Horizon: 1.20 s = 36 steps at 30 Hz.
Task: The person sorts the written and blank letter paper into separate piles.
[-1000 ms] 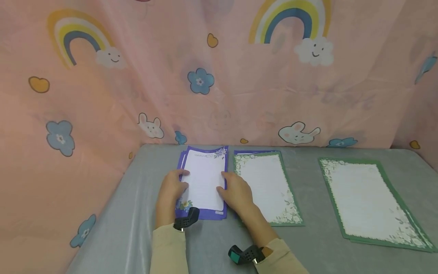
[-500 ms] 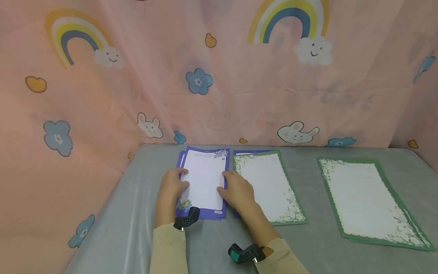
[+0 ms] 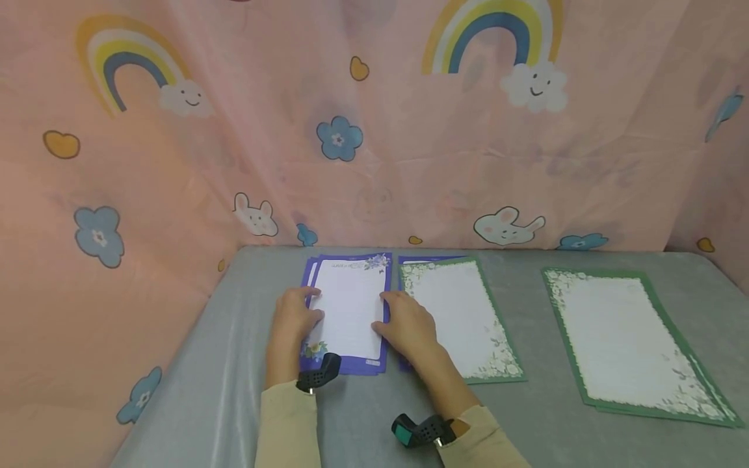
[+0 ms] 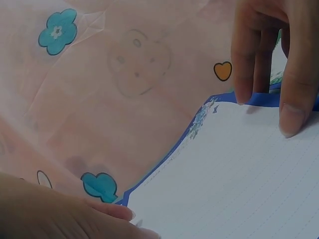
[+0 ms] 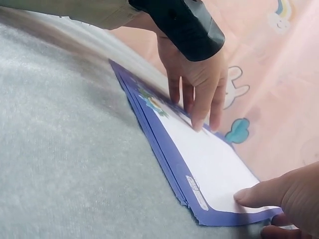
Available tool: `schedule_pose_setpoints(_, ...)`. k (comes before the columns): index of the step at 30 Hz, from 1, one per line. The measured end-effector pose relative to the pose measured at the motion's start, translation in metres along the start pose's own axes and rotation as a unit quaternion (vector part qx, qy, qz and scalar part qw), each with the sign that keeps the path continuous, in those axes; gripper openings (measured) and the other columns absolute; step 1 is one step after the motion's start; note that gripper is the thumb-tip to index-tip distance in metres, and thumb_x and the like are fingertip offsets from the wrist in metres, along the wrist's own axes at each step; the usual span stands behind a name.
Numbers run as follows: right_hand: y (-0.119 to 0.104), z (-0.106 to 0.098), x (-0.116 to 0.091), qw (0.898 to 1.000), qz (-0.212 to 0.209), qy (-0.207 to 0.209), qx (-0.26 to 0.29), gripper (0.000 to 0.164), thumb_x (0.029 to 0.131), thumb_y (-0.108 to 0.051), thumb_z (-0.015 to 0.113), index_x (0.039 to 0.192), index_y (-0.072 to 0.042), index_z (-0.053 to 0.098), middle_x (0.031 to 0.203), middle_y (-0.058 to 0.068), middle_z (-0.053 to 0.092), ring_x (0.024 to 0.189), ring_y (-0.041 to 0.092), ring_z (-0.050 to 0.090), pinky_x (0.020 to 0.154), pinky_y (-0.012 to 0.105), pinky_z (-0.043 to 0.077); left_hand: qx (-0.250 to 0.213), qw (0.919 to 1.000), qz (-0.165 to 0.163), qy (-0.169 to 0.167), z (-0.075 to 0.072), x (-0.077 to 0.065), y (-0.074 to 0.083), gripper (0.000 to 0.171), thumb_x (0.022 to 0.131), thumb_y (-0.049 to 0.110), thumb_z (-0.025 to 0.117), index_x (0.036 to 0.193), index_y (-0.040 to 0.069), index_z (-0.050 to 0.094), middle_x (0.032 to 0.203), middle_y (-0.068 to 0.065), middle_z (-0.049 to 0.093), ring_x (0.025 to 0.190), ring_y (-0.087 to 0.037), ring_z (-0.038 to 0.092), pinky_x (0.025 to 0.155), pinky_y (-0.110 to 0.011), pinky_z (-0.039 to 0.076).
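A purple-bordered sheet of paper point(image 3: 351, 309) with printed flowers in two corners lies on top of a stack of like sheets, their purple edges point(image 5: 164, 154) fanned slightly. My left hand point(image 3: 294, 316) grips its left edge, thumb over the white part. On the opposite edge my right hand point(image 3: 406, 323) pinches the paper, with the thumb point(image 5: 259, 195) on top and the fingers at the border. Near the far edge the left wrist view shows the sheet bent where the hands hold it. Both wrists wear black straps.
Right beside my right hand lies a green-bordered floral sheet point(image 3: 462, 318), with purple-bordered paper point(image 3: 430, 259) peeking out under it. Farther right is another small stack of green-bordered sheets point(image 3: 632, 344). A pink patterned cloth point(image 3: 409, 182) hangs behind the grey-covered table point(image 3: 205, 390).
The top sheet's far edge, bowed upward earlier, now lies flatter and straighter. The nearer green-bordered sheet has shifted slightly. Both hands stay at the same edges.
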State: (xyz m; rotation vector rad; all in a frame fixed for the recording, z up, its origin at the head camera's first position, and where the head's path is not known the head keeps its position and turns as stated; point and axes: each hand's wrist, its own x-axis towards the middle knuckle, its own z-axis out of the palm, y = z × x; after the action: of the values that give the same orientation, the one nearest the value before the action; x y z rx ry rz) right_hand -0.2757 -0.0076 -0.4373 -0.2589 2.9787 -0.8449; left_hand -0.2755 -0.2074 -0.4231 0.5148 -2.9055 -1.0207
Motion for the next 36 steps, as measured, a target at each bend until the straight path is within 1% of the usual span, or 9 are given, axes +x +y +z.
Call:
schedule_pose_setpoints(4, -0.001, 0.003, -0.001, 1.000, -0.013, 0.003, -0.008, 0.055, 0.086, -0.030, 0.080, 0.135, -0.010, 0.064, 0.137, 0.013, 0.065, 0.127, 0.033, 0.063, 0.101, 0.051, 0.052, -0.005, 1.0000, 0.002, 0.000, 0.000, 0.000, 0.001, 0.042, 0.091, 0.010, 0.068, 0.133, 0.006, 0.066, 0.144, -0.025, 0.054, 0.138, -0.045, 0.048, 0.113, -0.059, 0.040)
schedule_pose_setpoints(7, -0.003, 0.006, -0.003, 0.999, -0.030, 0.009, -0.019, 0.052, 0.088, -0.033, 0.077, 0.133, -0.010, 0.065, 0.135, 0.014, 0.066, 0.123, 0.033, 0.065, 0.098, 0.050, 0.055, -0.006, 1.0000, 0.002, -0.001, -0.001, -0.001, 0.001, 0.041, 0.092, 0.011, 0.068, 0.132, 0.006, 0.066, 0.144, -0.025, 0.054, 0.138, -0.045, 0.048, 0.115, -0.059, 0.038)
schedule_pose_setpoints(12, -0.008, 0.009, -0.005, 0.998, -0.051, 0.018, -0.034, 0.050, 0.090, -0.037, 0.074, 0.131, -0.009, 0.067, 0.132, 0.014, 0.068, 0.118, 0.033, 0.067, 0.093, 0.049, 0.057, -0.013, 0.9998, -0.009, -0.008, -0.003, -0.002, 0.002, 0.042, 0.093, 0.015, 0.068, 0.134, 0.007, 0.064, 0.146, -0.025, 0.052, 0.140, -0.044, 0.046, 0.116, -0.059, 0.037)
schedule_pose_setpoints(15, -0.010, 0.010, -0.006, 0.998, -0.053, 0.021, -0.041, 0.050, 0.091, -0.038, 0.073, 0.131, -0.010, 0.067, 0.131, 0.013, 0.068, 0.118, 0.032, 0.068, 0.093, 0.048, 0.057, -0.016, 0.9996, -0.017, -0.016, -0.005, -0.003, 0.003, 0.043, 0.095, 0.017, 0.067, 0.136, 0.007, 0.063, 0.148, -0.025, 0.050, 0.141, -0.044, 0.045, 0.116, -0.059, 0.036)
schedule_pose_setpoints(20, -0.011, 0.010, -0.006, 0.998, -0.046, 0.019, -0.037, 0.052, 0.092, -0.043, 0.071, 0.133, -0.011, 0.066, 0.132, 0.013, 0.068, 0.118, 0.031, 0.068, 0.094, 0.048, 0.057, 0.000, 0.9993, -0.012, -0.034, -0.008, -0.004, 0.006, 0.044, 0.097, 0.020, 0.065, 0.139, 0.007, 0.060, 0.150, -0.025, 0.049, 0.141, -0.044, 0.045, 0.115, -0.060, 0.037)
schedule_pose_setpoints(25, -0.008, 0.006, -0.006, 0.999, -0.026, 0.014, -0.019, 0.053, 0.093, -0.042, 0.070, 0.135, -0.011, 0.064, 0.136, 0.012, 0.066, 0.123, 0.032, 0.065, 0.097, 0.049, 0.055, 0.003, 0.9988, 0.008, -0.048, -0.008, -0.004, 0.012, 0.045, 0.098, 0.024, 0.063, 0.138, 0.006, 0.059, 0.148, -0.023, 0.053, 0.141, -0.043, 0.046, 0.116, -0.059, 0.037)
schedule_pose_setpoints(32, -0.004, -0.005, -0.006, 0.999, -0.021, 0.044, 0.022, 0.047, 0.093, -0.038, 0.071, 0.132, -0.013, 0.067, 0.134, 0.010, 0.068, 0.125, 0.031, 0.064, 0.100, 0.050, 0.053, -0.016, 0.9973, 0.042, -0.059, -0.007, -0.003, 0.015, 0.044, 0.099, 0.027, 0.060, 0.136, 0.003, 0.060, 0.141, -0.023, 0.059, 0.133, -0.042, 0.054, 0.111, -0.058, 0.042)
schedule_pose_setpoints(35, 0.001, -0.010, -0.007, 0.997, -0.032, 0.054, 0.053, 0.043, 0.093, -0.037, 0.071, 0.129, -0.013, 0.068, 0.130, 0.009, 0.070, 0.119, 0.030, 0.067, 0.097, 0.049, 0.055, -0.013, 0.9970, 0.051, -0.057, -0.005, -0.003, 0.018, 0.044, 0.099, 0.026, 0.060, 0.136, 0.003, 0.060, 0.140, -0.023, 0.060, 0.131, -0.042, 0.055, 0.110, -0.057, 0.043)
schedule_pose_setpoints(36, 0.004, -0.012, -0.007, 0.996, -0.035, 0.054, 0.068, 0.042, 0.094, -0.036, 0.071, 0.128, -0.013, 0.069, 0.127, 0.009, 0.072, 0.112, 0.029, 0.069, 0.094, 0.048, 0.056, -0.013, 0.9969, 0.053, -0.057, -0.004, -0.003, 0.021, 0.044, 0.099, 0.027, 0.060, 0.136, 0.004, 0.060, 0.140, -0.022, 0.060, 0.131, -0.041, 0.056, 0.110, -0.057, 0.043)
